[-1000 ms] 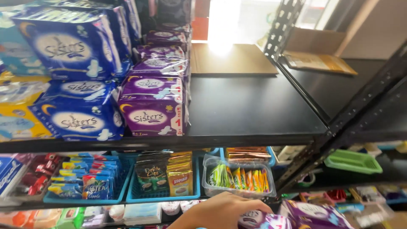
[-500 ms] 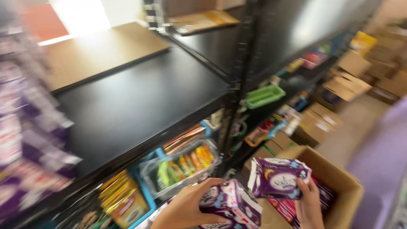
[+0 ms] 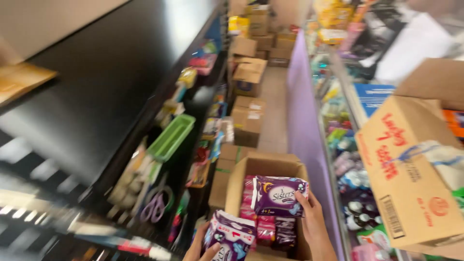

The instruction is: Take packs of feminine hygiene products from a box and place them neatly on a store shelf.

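A black shelf (image 3: 111, 82) fills the ten o'clock side, a green tray (image 3: 171, 137) at its edge. Cardboard boxes (image 3: 247, 77) line the aisle toward twelve. A large tilted carton (image 3: 406, 179) sits at three o'clock.

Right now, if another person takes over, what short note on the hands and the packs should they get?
Left hand: holds a purple pack low at the frame's bottom edge.
Right hand: fingers grip a second purple pack above the open cardboard box on the floor.
Done: two packs are out of the box.
Left: more pink and purple packs lie in the box. The black shelf to the left is bare here.
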